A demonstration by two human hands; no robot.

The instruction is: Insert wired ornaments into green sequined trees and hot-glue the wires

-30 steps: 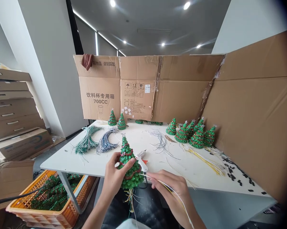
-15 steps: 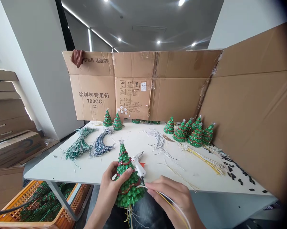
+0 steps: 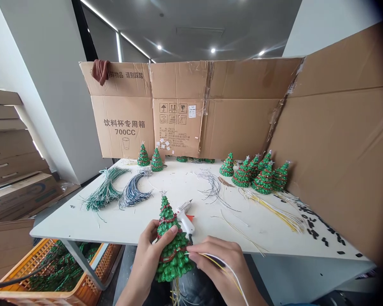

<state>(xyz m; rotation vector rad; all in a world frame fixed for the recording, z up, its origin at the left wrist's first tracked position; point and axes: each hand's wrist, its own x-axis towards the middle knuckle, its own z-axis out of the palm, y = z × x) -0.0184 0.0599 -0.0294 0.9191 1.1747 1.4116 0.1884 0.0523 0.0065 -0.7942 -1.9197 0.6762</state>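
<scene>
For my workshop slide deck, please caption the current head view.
Left hand gripping a green tree, right hand holding white and yellow wires at its lower side.

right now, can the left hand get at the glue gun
Probably not: the left hand is taken up gripping the tree, which lies between it and the glue gun.

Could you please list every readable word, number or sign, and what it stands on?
"饮料杯专用箱": left cardboard panel.
"700CC": same panel, just below.
"物品 请别踩踏": same panel's top; brown cloth hides its start.
Umbrella sign, up-arrows, glass sign: middle cardboard panel.
Too small or blurred: that panel's other print, its white label, markings on the lower left carton.
</scene>
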